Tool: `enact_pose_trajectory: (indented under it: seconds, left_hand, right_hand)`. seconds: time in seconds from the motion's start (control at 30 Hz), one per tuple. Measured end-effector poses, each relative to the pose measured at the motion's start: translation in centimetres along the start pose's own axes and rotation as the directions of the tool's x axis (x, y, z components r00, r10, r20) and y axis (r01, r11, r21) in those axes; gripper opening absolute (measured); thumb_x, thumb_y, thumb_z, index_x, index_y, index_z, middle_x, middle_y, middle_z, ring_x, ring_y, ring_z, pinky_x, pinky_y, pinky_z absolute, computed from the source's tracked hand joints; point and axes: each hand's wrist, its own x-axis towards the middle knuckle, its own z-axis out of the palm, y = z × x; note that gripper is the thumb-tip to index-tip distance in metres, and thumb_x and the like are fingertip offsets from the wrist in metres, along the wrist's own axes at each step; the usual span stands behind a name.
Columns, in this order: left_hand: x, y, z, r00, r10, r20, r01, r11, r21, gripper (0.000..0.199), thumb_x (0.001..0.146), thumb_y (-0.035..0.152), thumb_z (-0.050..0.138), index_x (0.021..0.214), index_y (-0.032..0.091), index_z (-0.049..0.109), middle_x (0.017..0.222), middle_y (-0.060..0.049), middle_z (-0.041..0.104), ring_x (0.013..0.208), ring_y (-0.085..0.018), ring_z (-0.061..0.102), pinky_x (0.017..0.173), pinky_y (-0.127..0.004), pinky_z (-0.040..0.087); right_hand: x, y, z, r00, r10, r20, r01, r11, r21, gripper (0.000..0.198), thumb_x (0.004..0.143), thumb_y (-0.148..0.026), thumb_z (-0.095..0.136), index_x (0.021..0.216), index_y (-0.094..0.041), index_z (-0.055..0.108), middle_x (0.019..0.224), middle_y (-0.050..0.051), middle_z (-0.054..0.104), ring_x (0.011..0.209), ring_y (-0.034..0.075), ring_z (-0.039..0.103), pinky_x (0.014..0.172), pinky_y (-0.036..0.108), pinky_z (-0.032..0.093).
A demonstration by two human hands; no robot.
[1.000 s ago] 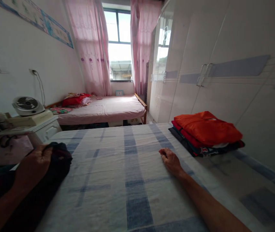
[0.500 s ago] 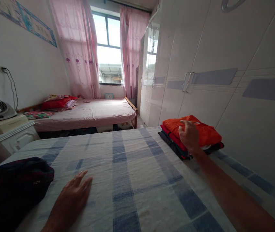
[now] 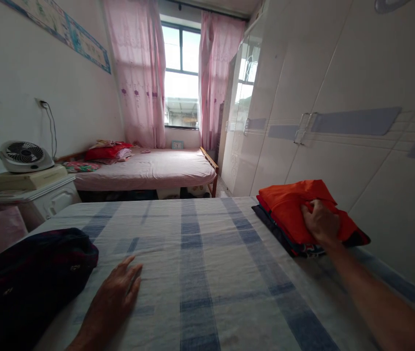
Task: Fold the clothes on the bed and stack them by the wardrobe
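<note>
My right hand (image 3: 322, 223) is on top of a stack of folded clothes at the right of the bed, its fingers curled into an orange garment (image 3: 302, 195). The orange cloth bunches around the fingertips. Beneath it lie red and dark folded clothes (image 3: 275, 224), partly covered. My left hand (image 3: 114, 292) rests palm down on the checked bedsheet (image 3: 156, 302), fingers stretched out and holding nothing. Left of that hand sits a heap of dark clothing (image 3: 43, 268), apart from the fingers.
A white wardrobe (image 3: 339, 161) runs along the right side. Beyond the bed stands a second bed with a pink sheet (image 3: 163, 170) under the window. At the left, a fan (image 3: 27, 156) sits on a box on a white cabinet (image 3: 54, 197).
The view has turned slightly left. My right hand has moved over the orange garment and its fingers have curled into the cloth, which has shifted and creased. My left hand stays on the sheet.
</note>
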Motion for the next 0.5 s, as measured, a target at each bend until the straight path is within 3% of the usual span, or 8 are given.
enact_pose_trajectory:
  seconds: [0.1,0.13,0.23,0.3,0.37,0.43,0.5]
  left_hand:
    - [0.1,0.1,-0.2,0.999,-0.034,0.022,0.035,0.999,-0.036,0.033,0.084,0.033,0.043,0.105,0.018,0.065,0.123,-0.013,0.059,0.112,-0.027,0.058,0.093,-0.042,0.05]
    - [0.1,0.2,-0.3,0.999,-0.047,0.027,0.048,0.998,-0.047,0.034,0.084,0.033,0.043,0.106,0.018,0.065,0.123,-0.013,0.059,0.112,-0.027,0.058,0.094,-0.042,0.049]
    - [0.2,0.4,-0.4,0.996,-0.076,0.042,0.079,0.994,-0.074,0.035,0.084,0.032,0.042,0.106,0.017,0.065,0.123,-0.014,0.059,0.113,-0.027,0.057,0.095,-0.044,0.048]
    - [0.3,0.6,-0.6,0.994,-0.093,0.057,0.098,0.99,-0.097,0.035,0.085,0.032,0.041,0.105,0.016,0.065,0.124,-0.015,0.059,0.114,-0.028,0.057,0.095,-0.044,0.048]
    - [0.4,0.7,-0.8,0.991,-0.114,0.063,0.122,0.983,-0.135,0.035,0.084,0.032,0.042,0.105,0.017,0.065,0.124,-0.014,0.059,0.115,-0.028,0.056,0.096,-0.045,0.047]
    - [0.4,0.8,-1.2,0.988,-0.147,0.051,0.154,0.967,-0.203,0.035,0.085,0.034,0.042,0.107,0.018,0.063,0.126,-0.014,0.057,0.116,-0.028,0.055,0.096,-0.045,0.047]
    - [0.4,0.8,-1.9,0.979,-0.201,0.039,0.203,0.931,-0.304,0.036,0.085,0.036,0.042,0.111,0.019,0.06,0.126,-0.013,0.056,0.114,-0.027,0.056,0.095,-0.045,0.047]
  right_hand:
    - [-2.5,-4.3,-1.2,0.993,-0.11,0.045,0.093,0.954,0.286,0.034,0.085,-0.042,0.045,0.103,-0.015,0.057,0.086,0.01,0.065,0.079,0.024,0.061,0.072,0.034,0.041]
    - [-3.7,-6.2,-1.8,0.98,-0.186,0.068,0.137,0.886,0.443,0.031,0.084,-0.043,0.046,0.096,-0.016,0.057,0.082,0.008,0.064,0.075,0.022,0.059,0.07,0.031,0.041]
    - [-7.3,-12.6,-4.1,0.87,-0.475,0.133,0.189,0.571,0.799,0.025,0.083,-0.043,0.047,0.078,-0.019,0.052,0.071,-0.001,0.057,0.065,0.015,0.052,0.064,0.026,0.039]
    - [-9.3,-16.5,-6.4,0.81,-0.574,0.119,0.144,0.391,0.909,0.025,0.083,-0.043,0.048,0.075,-0.019,0.049,0.07,-0.003,0.053,0.065,0.013,0.048,0.063,0.024,0.038]
    - [-10.5,-19.4,-8.8,0.79,-0.607,0.092,0.085,0.256,0.963,0.025,0.084,-0.043,0.048,0.076,-0.019,0.05,0.073,-0.003,0.053,0.067,0.012,0.048,0.064,0.024,0.038]
    - [-11.1,-21.5,-10.8,0.804,-0.593,0.043,0.087,0.19,0.978,0.024,0.085,-0.042,0.048,0.078,-0.019,0.051,0.074,-0.004,0.053,0.07,0.012,0.048,0.067,0.024,0.038]
    - [-11.5,-22.6,-11.7,0.828,-0.559,-0.025,0.165,0.201,0.966,0.022,0.085,-0.04,0.049,0.077,-0.02,0.051,0.073,-0.004,0.052,0.07,0.012,0.048,0.068,0.024,0.037]
